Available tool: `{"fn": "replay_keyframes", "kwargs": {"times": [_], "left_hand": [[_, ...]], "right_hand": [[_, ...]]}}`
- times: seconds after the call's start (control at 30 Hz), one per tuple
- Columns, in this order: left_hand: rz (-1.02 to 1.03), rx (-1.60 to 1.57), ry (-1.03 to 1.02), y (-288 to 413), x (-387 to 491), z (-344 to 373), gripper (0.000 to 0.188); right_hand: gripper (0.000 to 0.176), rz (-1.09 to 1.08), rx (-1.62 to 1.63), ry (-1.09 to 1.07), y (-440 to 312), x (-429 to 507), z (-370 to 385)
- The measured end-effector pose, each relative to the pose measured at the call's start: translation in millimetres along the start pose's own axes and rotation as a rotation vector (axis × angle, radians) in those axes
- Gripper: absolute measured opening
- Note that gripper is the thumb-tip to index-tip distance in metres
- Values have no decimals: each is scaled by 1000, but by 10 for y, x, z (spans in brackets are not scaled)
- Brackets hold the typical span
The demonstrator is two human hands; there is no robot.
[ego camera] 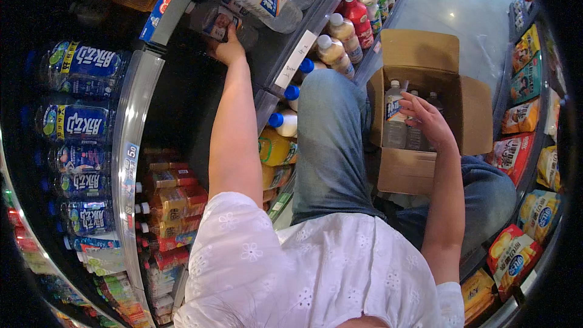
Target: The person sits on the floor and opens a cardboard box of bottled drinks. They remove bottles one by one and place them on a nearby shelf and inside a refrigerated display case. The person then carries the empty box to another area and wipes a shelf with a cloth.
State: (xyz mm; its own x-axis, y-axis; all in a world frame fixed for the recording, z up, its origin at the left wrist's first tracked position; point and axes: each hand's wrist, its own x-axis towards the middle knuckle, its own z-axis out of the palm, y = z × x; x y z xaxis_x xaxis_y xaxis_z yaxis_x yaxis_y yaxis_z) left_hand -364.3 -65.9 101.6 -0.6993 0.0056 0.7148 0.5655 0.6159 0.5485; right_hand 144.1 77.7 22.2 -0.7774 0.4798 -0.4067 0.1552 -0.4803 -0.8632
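My left hand point(230, 50) reaches into a dark shelf and grips a clear plastic drink bottle point(217, 23) with a picture label; its fingers are partly hidden behind the bottle. Beside it on the shelf are more clear bottles, one with a white and blue label point(268, 1). My right hand point(426, 116) hovers over an opened cardboard box point(419, 48), fingers loosely bent and holding nothing. Inside the box stand several clear bottles, the nearest with a blue and white label point(395, 116). My right hand partly covers the others.
A lower shelf holds white, red and blue-capped bottles point(357, 18). Blue-labelled bottles point(84, 120) and amber drinks point(175, 202) line the left shelves. Bagged snacks point(514, 255) fill the rack at right. My bent knee point(330, 100) is between the shelf and the box.
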Motion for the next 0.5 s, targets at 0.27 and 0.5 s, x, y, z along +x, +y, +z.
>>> {"fn": "replay_keyframes", "kwargs": {"times": [0.27, 0.5], "left_hand": [[-725, -17, 48, 1237, -269, -344, 90], [-30, -1002, -1283, 2273, -2910, -193, 38]], "right_hand": [[46, -41, -49, 3, 36, 9, 3], [29, -171, 296, 630, 305, 268, -496]]}}
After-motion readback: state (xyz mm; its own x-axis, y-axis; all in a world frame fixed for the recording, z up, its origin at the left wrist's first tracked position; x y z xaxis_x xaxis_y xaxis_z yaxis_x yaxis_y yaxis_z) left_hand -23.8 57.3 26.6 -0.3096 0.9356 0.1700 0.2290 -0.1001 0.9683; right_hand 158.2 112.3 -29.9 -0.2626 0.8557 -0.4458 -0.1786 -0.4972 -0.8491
